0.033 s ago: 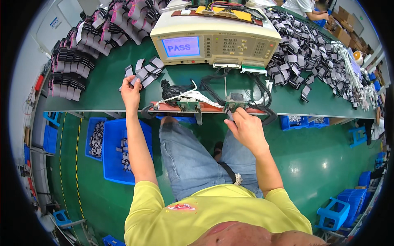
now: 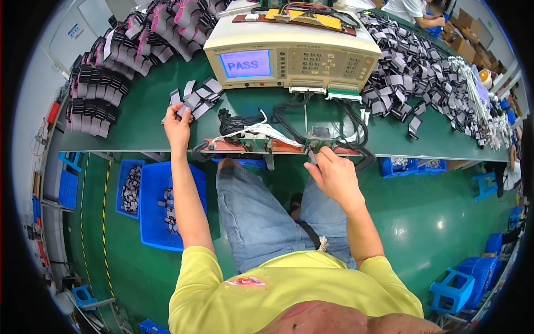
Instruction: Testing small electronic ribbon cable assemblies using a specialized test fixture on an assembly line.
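Note:
At the left of the green bench, my left hand (image 2: 177, 123) pinches a short grey ribbon cable with black ends beside a small loose pile of ribbon cables (image 2: 207, 96). My right hand (image 2: 336, 173) is closed at the bench's front edge, thumb and fingers on another short grey ribbon cable (image 2: 312, 156). That cable's upper end meets a small connector board (image 2: 320, 136), though my fingers partly hide the joint. A second connector board (image 2: 256, 143) stands to its left on the same reddish strip. Behind them sits a beige tester (image 2: 289, 61) with a lit screen.
Black and white wire bundles (image 2: 261, 129) run between the boards and tester. A large heap of ribbon cables (image 2: 400, 78) covers the bench's right side; bundled stacks (image 2: 97, 92) line the left. A blue bin (image 2: 150, 206) stands on the floor left of my legs. Another person (image 2: 409, 10) sits far right.

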Demonstrator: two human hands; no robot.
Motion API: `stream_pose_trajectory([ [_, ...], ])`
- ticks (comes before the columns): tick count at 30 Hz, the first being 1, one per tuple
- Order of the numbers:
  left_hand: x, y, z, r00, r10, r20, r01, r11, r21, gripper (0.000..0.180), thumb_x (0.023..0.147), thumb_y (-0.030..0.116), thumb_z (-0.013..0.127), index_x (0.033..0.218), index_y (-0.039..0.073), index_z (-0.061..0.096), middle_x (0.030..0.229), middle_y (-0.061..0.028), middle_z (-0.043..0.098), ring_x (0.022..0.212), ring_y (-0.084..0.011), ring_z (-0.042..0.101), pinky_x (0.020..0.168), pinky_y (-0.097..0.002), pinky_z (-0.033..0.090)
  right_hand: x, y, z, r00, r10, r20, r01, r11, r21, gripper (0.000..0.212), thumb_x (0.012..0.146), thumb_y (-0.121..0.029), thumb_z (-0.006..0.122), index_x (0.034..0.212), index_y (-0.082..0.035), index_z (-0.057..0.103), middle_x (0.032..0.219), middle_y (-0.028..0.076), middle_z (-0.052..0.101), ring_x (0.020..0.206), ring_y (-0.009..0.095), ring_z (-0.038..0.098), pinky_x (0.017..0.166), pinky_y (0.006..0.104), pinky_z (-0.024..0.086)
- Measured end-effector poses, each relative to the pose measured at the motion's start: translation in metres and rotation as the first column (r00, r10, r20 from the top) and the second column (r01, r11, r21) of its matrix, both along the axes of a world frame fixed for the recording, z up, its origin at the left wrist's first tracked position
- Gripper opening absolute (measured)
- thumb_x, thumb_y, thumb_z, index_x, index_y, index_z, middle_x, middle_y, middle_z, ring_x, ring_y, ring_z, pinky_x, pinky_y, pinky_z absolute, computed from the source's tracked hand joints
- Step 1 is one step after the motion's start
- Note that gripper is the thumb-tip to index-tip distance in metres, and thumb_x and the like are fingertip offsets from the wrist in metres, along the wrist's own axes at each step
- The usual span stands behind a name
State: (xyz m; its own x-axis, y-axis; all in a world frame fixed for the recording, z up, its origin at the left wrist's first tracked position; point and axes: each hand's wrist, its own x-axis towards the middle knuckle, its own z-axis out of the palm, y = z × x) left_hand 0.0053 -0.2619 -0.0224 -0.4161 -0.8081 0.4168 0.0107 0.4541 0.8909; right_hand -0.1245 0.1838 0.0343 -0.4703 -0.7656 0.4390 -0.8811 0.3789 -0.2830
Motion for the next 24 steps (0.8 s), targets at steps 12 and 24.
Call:
stream_pose_trajectory([
  [12,-0.017,-0.014,-0.013,0.992,0.068,0.108,-0.041,0.971,-0.236,0.030,0.098,0.012,0.074,0.126,0.002,0.068,0.101,-0.0071,0.070,0.080,-0.0108,0.063,0.071,-0.0257,0.052,-0.001,0.000,-0.020,0.994,-0.095,-0.058,0.084,0.981,-0.177,0.023,0.094,-0.023,0.072,0.079,-0.009,0.061,0.078,0.008,0.056,0.059,0.029,0.064,0.050,0.0416,0.051],
  [24,-0.002,-0.031,-0.028,0.997,-0.074,-0.037,0.072,0.996,-0.053,0.022,0.102,0.007,0.069,0.121,-0.002,0.061,0.093,-0.0011,0.059,0.072,-0.0079,0.054,0.066,-0.0238,0.046,-0.057,0.092,0.020,0.975,-0.220,0.028,0.221,0.952,-0.211,0.037,0.093,-0.028,0.074,0.069,-0.005,0.058,0.071,0.015,0.060,0.063,0.038,0.062,0.057,0.0489,0.051],
])
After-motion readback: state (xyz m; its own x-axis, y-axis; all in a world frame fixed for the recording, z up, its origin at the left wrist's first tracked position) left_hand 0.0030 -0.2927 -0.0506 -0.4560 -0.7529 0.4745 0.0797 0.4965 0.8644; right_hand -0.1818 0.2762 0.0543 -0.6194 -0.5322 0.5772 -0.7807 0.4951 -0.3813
